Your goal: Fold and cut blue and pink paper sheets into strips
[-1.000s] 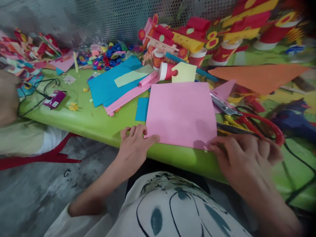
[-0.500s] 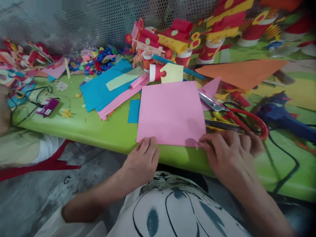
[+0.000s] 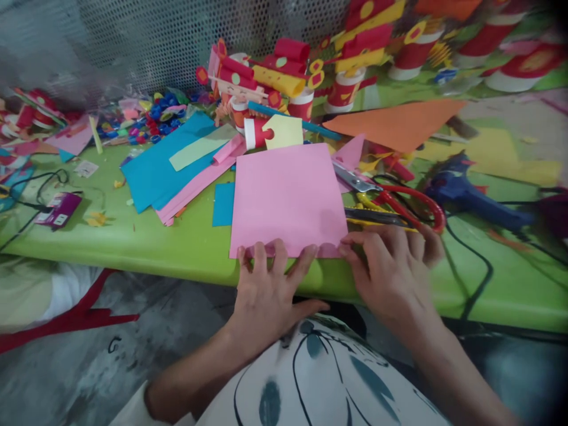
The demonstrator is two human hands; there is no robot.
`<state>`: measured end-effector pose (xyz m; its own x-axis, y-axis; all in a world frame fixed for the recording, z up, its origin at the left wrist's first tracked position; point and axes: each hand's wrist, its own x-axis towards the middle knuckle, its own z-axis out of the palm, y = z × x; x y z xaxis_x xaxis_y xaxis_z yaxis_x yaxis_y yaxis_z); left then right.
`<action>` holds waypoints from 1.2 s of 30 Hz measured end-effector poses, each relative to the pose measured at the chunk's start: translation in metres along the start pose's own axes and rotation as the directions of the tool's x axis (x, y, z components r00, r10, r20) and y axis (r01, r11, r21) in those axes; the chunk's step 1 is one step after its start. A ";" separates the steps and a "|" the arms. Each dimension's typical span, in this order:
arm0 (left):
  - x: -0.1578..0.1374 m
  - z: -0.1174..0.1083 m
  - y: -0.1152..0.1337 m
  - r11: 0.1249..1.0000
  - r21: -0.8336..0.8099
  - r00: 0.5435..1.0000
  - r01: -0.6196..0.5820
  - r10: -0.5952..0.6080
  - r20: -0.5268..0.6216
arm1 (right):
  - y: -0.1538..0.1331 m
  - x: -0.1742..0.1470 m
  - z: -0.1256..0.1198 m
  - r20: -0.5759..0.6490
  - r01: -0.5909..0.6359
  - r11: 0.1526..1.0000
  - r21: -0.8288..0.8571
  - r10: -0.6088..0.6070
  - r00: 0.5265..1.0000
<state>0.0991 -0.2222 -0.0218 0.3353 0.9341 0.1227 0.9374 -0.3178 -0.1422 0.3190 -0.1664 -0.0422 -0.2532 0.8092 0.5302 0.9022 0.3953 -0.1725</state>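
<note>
A pink craft sheet, nearly square, lies flat near the front edge of the green table. Across its near edge, my left hand presses with fingers spread and thumb stretched out to the right. My right hand pinches the sheet's near right corner between thumb and forefinger, its other fingers curled beside it. Just beyond that hand are red-handled scissors, their blades partly under or against the sheet's right side. A dark and yellow cutter-like tool also sits there, partly hidden.
Blue sheets and pink strips lie to the left, with a paper cup figure behind. On the right is a blue glue gun with a black cord. An orange sheet and red cup figures stand farther back.
My left hand has gone from bunched fingers at the sheet's near left corner to spread fingers along the near edge. My right hand keeps the right corner. The view has shifted right.
</note>
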 end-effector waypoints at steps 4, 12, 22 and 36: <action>0.002 -0.001 -0.004 1.000 -0.006 0.999 -0.030 0.030 0.013 | -0.023 0.001 -0.017 -0.085 0.119 0.987 0.108 -0.110 0.990; -0.001 0.004 -0.004 0.996 0.082 0.999 -0.035 0.036 -0.008 | -0.050 -0.017 0.000 0.092 0.318 0.941 0.112 -0.329 0.940; -0.009 0.004 -0.020 0.999 0.034 0.999 -0.036 0.037 -0.028 | -0.029 -0.027 -0.010 0.114 0.275 0.961 0.020 -0.276 0.954; -0.049 0.002 -0.070 0.980 0.156 0.991 0.122 -0.112 -0.072 | -0.024 -0.022 -0.007 0.062 0.326 0.945 0.028 -0.327 0.943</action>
<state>0.0171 -0.2453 -0.0200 0.2341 0.9497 0.2080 0.9452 -0.1723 -0.2772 0.3053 -0.1967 -0.0442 -0.5550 0.6608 0.5053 0.7606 0.6491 -0.0135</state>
